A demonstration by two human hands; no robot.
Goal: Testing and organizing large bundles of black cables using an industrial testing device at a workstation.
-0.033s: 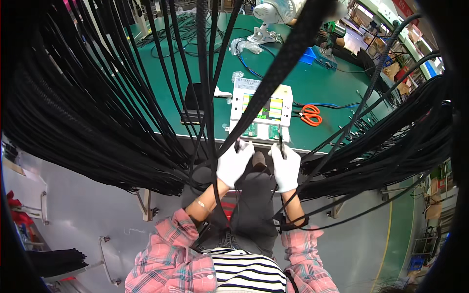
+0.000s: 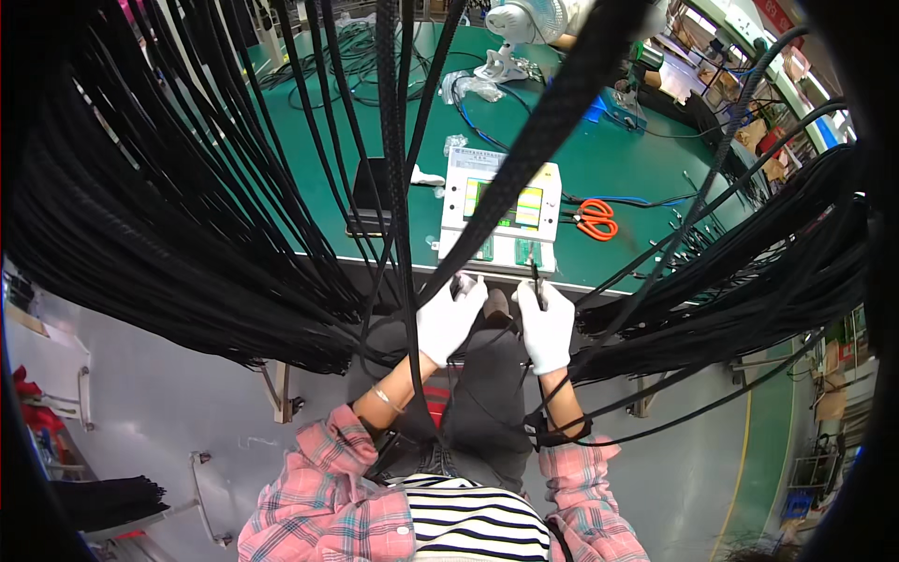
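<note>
My left hand (image 2: 451,319), in a white glove, is closed in a pinch just below the front left of a white tester (image 2: 452,221). A dark cable end (image 2: 456,284) shows in its fingers, partly hidden by them and by a thick black cable passing above. My right hand (image 2: 548,328), also gloved, pinches a black cable plug (image 2: 537,284), its tip pointing up at the green circuit board (image 2: 527,253) on the tester's front right. Whether the tip touches the board, I cannot tell. The tester's lit screen (image 2: 529,206) shows coloured bands, partly behind the thick cable.
Dense bundles of black braided cables hang at left (image 2: 187,244) and right (image 2: 749,281). On the green table (image 2: 328,122) lie orange-handled scissors (image 2: 596,220), a dark case (image 2: 370,192) and a coil of cable. A white fan (image 2: 510,33) stands at the back.
The plug in my right hand has shifted slightly down, toward me. Green lettering low on the tester's screen has changed. My left hand has barely moved.
</note>
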